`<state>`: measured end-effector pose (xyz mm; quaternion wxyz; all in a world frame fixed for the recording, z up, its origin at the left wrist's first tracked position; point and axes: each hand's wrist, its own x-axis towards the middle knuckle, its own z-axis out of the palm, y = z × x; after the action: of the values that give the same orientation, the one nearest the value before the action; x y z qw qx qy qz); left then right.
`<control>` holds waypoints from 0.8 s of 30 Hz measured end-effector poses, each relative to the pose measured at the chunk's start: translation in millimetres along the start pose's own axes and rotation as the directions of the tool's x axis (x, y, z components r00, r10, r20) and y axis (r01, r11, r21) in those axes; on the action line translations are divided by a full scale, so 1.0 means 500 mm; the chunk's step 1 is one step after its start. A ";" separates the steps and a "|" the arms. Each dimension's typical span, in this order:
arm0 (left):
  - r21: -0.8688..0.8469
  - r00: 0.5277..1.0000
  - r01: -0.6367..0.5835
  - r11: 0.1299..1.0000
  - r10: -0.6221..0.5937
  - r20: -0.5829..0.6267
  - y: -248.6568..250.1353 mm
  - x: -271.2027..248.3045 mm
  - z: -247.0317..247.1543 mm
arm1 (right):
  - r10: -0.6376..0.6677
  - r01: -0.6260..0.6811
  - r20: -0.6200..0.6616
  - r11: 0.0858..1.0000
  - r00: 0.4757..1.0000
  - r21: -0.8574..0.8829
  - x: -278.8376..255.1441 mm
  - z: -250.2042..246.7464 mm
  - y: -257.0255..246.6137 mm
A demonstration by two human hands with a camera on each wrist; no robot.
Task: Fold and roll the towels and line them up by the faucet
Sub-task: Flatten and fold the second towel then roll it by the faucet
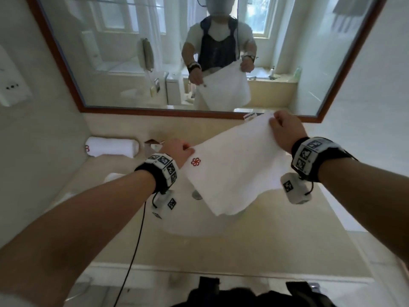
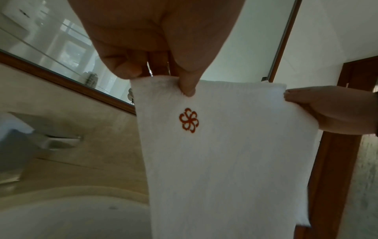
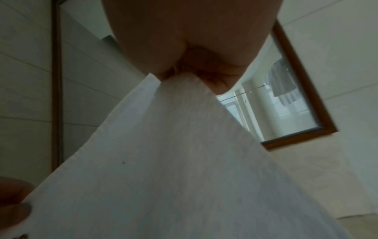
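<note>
A white towel (image 1: 236,167) with a red flower emblem (image 1: 195,161) hangs spread in the air above the sink. My left hand (image 1: 177,151) pinches its near-left top corner beside the emblem, and my right hand (image 1: 285,129) pinches the other top corner, higher and nearer the mirror. The left wrist view shows the towel (image 2: 225,153) with my left hand's thumb (image 2: 187,84) on its top edge and my right hand (image 2: 327,110) at its far corner. In the right wrist view the towel (image 3: 174,161) drops from my right hand (image 3: 194,67). A rolled towel (image 1: 111,147) lies on the counter at back left. The faucet (image 2: 53,135) shows in the left wrist view.
A white basin (image 1: 188,227) sits in the beige counter (image 1: 276,240) under the towel. A wood-framed mirror (image 1: 88,107) covers the wall behind. A small folded item (image 1: 155,143) stands near the rolled towel. A cable (image 1: 135,247) hangs from my left wrist.
</note>
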<state>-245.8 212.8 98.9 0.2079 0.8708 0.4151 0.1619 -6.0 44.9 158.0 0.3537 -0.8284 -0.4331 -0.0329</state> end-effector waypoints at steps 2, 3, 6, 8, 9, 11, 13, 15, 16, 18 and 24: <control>-0.020 1.000 0.006 1.000 -0.006 -0.020 0.070 0.003 0.043 | 0.031 -0.031 0.002 1.000 1.000 -0.004 -0.001 -0.052 0.077; -0.030 0.999 0.008 1.000 -0.009 -0.035 0.102 0.006 0.065 | 0.043 -0.043 -0.002 0.999 0.999 0.002 -0.002 -0.078 0.115; -0.091 0.994 -0.002 0.996 -0.008 -0.111 0.200 0.012 0.125 | 0.094 -0.094 -0.004 0.993 0.996 0.073 -0.008 -0.143 0.219; -0.152 0.987 -0.013 0.988 -0.011 -0.159 0.254 0.004 0.159 | 0.188 -0.190 0.030 0.959 0.982 0.208 -0.022 -0.167 0.269; -0.171 0.985 -0.011 0.985 -0.018 -0.170 0.277 -0.005 0.176 | 0.229 -0.233 0.047 0.939 0.972 0.251 -0.031 -0.177 0.290; -0.207 0.986 0.004 0.978 -0.038 -0.163 0.313 -0.019 0.201 | 0.245 -0.247 0.042 0.930 0.969 0.273 -0.040 -0.199 0.321; -0.284 0.989 -0.005 0.959 -0.037 -0.144 0.347 -0.031 0.214 | 0.237 -0.232 0.011 0.937 0.971 0.260 -0.036 -0.223 0.348; -0.325 0.995 -0.034 0.945 0.003 -0.096 0.379 -0.047 0.225 | 0.224 -0.211 -0.035 0.951 0.974 0.224 -0.030 -0.245 0.376; -0.313 0.998 -0.051 0.948 0.038 -0.050 0.396 -0.058 0.231 | 0.223 -0.206 -0.059 0.956 0.973 0.209 -0.027 -0.255 0.389; -0.266 0.992 -0.084 0.960 0.104 0.063 0.428 -0.081 0.245 | 0.225 -0.203 -0.106 0.961 0.969 0.186 -0.018 -0.272 0.409; -0.215 0.910 -0.080 0.973 0.159 0.382 0.477 -0.128 0.317 | 0.138 -0.122 -0.162 0.987 0.977 0.104 0.015 -0.289 0.409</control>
<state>-56.0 -9.5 73.6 0.3613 0.8848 0.2922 0.0341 186.5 -115.4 155.0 0.4286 -0.8319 -0.3476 -0.0593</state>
